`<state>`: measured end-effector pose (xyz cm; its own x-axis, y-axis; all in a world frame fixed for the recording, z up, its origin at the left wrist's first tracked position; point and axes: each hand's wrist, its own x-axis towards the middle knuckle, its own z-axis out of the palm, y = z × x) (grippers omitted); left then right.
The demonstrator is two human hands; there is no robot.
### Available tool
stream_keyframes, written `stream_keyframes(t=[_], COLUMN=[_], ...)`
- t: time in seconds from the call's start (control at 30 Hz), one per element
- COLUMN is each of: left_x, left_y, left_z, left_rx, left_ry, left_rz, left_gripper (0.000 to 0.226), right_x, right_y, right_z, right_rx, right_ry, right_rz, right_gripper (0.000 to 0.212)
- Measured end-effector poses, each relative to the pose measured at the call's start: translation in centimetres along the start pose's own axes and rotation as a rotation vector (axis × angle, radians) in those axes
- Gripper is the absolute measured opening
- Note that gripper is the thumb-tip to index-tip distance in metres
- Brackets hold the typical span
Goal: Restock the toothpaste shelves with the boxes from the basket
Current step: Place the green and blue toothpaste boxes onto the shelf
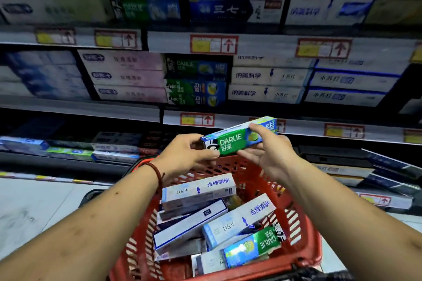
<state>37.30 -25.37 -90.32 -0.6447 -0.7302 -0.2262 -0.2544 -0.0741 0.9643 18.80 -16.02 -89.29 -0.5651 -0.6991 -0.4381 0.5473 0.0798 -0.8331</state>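
Left hand [187, 153]: pinches the left end of the green-and-blue cardboard Darlie toothpaste box [230, 141].
Right hand [267, 150]: clasps the same box's right half, fingers beneath.
Box position: centre of frame, tilted, above the red plastic mesh basket [306, 235].
Likely slot: matching green Darlie stack [196, 84], middle shelf, centre.
Risk: the stack reaches nearly to the shelf above, so forcing 1 more in could dent the box or push out its neighbours.

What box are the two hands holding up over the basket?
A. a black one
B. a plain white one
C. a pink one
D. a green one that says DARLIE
D: the left hand and the right hand grip the green DARLIE box by its ends, above the red basket.
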Motion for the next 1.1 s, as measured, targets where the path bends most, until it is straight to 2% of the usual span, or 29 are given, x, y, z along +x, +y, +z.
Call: stream_keyframes(t=[0.1,0.17,0.23,0.37,0.53,0.6,0.7,0.83,0.93,1.03,1.1], left_x=[-0.5,-0.3,0.1,1.5,3.6,4.2,5.6,7.4,8.7,9.9,10.6], left_y=[0.6,0.7,1.0,1.5,1.8,2.4,3.3,4.3,4.6,5.0,5.2], left_z=[-2.2,-3.6,-4.3,-4.5,-5.2,-5.7,-6.7,-7.6,-8.4,-9.1,-9.4], left_rx=[0.021,-0.008,-0.058,-0.103,-0.065,-0.100,-0.113,-0.121,-0.054,0.001,0.002], left_ry=[0.007,0.034,0.135,0.374,0.577,0.585,0.595,0.606,0.623,0.638,0.639], left_rz=[0.016,0.036,0.065,0.182,0.266,0.275,0.276,0.270,0.290,0.320,0.306], left_gripper=[0.030,0.036,0.040,0.023,0.014,0.021,0.049,0.059,0.057,0.043,0.046], right_x=[0.5,0.7,0.8,0.8,1.0,1.4,2.5,4.4,5.8,6.8,7.6], right_y=[-1.0,-1.1,-0.9,-1.1,-2.4,-3.0,-3.7,-4.5,-4.7,-5.1,-5.1], right_z=[-0.7,-0.8,-0.4,1.3,4.1,5.0,6.3,7.7,8.7,9.6,10.0], right_rx=[-0.087,-0.122,-0.103,-0.137,-0.282,-0.325,-0.421,-0.514,-0.534,-0.518,-0.514], right_ry=[0.068,0.026,-0.004,0.010,0.012,0.015,0.037,0.068,0.057,0.037,0.027], right_rz=[-0.119,-0.135,-0.152,-0.283,-0.460,-0.528,-0.625,-0.686,-0.667,-0.665,-0.654], right_gripper=[0.052,0.040,0.031,0.022,0.027,0.032,0.043,0.048,0.054,0.033,0.031])
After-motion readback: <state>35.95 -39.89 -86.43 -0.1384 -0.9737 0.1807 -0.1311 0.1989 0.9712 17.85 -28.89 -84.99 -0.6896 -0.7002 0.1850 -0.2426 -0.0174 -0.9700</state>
